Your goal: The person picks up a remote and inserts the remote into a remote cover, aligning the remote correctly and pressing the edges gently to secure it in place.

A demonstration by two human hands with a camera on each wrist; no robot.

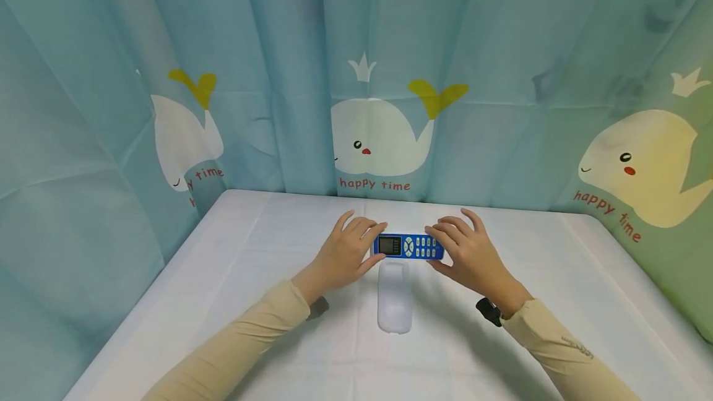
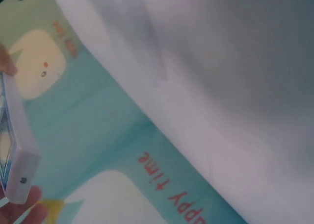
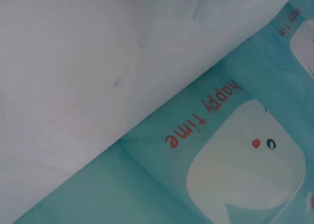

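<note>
A blue-faced remote control [image 1: 397, 255] with a small grey screen and rows of pale buttons is held sideways above the table. My left hand [image 1: 346, 251] pinches its screen end between thumb and fingers. At the keypad end, my right hand [image 1: 473, 252] grips it the same way. The left wrist view has the white side of the remote control [image 2: 25, 158] at its left edge, with fingertips [image 2: 34, 211] below it. Neither hand shows in the right wrist view. Just below the remote in the head view lies a translucent, rounded case [image 1: 395, 302] on the table.
A white cloth covers the table [image 1: 267, 246], whose far edge meets a blue-green curtain [image 1: 289, 79] printed with whales and "happy time". The curtain also runs along the left and right sides. Beige sleeves [image 1: 239, 345] cover both forearms, and a dark strap [image 1: 489, 311] sits at the right wrist.
</note>
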